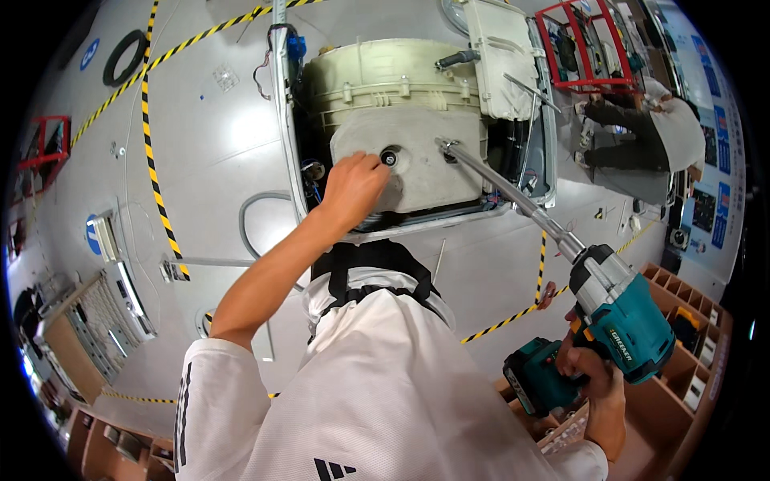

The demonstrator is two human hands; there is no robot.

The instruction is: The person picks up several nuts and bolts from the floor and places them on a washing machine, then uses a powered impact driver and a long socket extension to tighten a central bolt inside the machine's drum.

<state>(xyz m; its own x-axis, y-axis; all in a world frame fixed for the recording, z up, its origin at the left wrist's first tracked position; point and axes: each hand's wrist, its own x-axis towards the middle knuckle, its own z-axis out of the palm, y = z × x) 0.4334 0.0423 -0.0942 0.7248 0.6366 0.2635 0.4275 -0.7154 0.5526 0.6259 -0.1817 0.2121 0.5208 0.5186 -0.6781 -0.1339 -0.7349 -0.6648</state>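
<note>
Head view, left fingers (369, 167) beside round recess (390, 158), right fingers (592, 367) around power wrench (634, 327).

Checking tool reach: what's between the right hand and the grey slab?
In the head view: the teal impact wrench, gripped by the right hand, then its long metal extension bar, tip at the grey slab.

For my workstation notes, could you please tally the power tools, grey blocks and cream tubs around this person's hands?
Power tool: 1, in the right hand
Grey block: 1, by the left hand
Cream tub: 1
Total: 3
</note>
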